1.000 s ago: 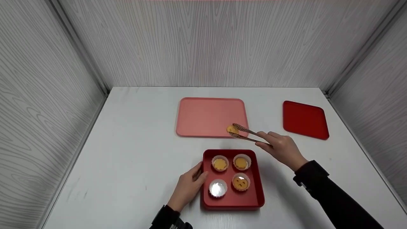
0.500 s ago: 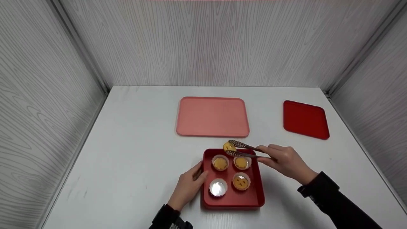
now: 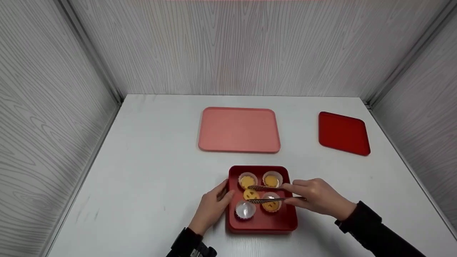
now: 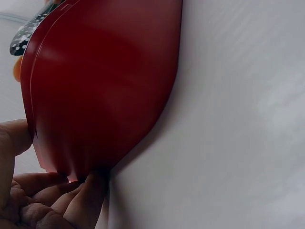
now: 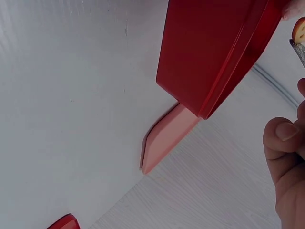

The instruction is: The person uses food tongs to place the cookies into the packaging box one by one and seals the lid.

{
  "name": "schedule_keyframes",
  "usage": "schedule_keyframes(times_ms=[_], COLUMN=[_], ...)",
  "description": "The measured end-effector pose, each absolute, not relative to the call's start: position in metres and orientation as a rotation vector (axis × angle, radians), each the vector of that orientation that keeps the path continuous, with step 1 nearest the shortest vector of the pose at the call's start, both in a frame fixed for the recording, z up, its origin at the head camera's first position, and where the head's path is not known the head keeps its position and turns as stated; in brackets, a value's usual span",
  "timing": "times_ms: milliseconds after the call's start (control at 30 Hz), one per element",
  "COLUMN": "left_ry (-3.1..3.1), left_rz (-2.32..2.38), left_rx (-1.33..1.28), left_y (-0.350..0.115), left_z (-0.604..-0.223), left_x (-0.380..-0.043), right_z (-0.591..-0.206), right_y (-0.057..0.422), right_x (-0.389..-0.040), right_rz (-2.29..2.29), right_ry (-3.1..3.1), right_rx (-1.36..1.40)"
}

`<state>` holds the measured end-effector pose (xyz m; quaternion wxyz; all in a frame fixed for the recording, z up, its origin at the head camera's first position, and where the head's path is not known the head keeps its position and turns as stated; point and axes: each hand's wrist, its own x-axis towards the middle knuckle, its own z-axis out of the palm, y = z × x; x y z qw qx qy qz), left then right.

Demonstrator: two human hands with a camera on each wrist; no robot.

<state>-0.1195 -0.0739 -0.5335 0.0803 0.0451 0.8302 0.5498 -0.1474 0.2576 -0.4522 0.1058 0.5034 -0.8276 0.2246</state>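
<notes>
Pale wood-grained walls (image 3: 228, 46) close in a white bench (image 3: 160, 160); from where I stand, the right-hand grip (image 3: 317, 198) is curled round dark, dotted tongs (image 3: 264, 201), and their ends hold a small yellow biscuit (image 3: 251, 193) over the red box (image 3: 257, 224), between a filled cup (image 3: 247, 174) and a white cup (image 3: 245, 210) in which I see no biscuit; the left-hand grip (image 3: 212, 207) pinches the box's side wall, thumb at the rim; I'd guess the biscuit is light, firm and rather crumbly, so a gentle squeeze across its edges should suit it, where a hard one might chip it; the fluted cups probably bend at a touch; the box seems stiff and light, apt to slide, its wall a sound place to steady it; beyond lie a pink tray (image 3: 239, 130) and a red tray (image 3: 344, 134).
</notes>
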Motion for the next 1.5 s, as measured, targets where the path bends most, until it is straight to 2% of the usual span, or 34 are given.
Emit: schedule_keyframes(times_ms=[600,1500], left_ry=[2.491,2.471], left_rz=[1.654,1.661], left_rx=[0.153,0.147], left_y=[-0.073,-0.073], left_z=[-0.534,-0.533], left_x=[-0.119,-0.118], right_z=[-0.462,-0.473], right_y=[0.241,0.235], right_x=[-0.137,-0.136], right_rz=[0.56,0.452], right_ry=[-2.456,-2.503], right_rx=[1.554,1.513])
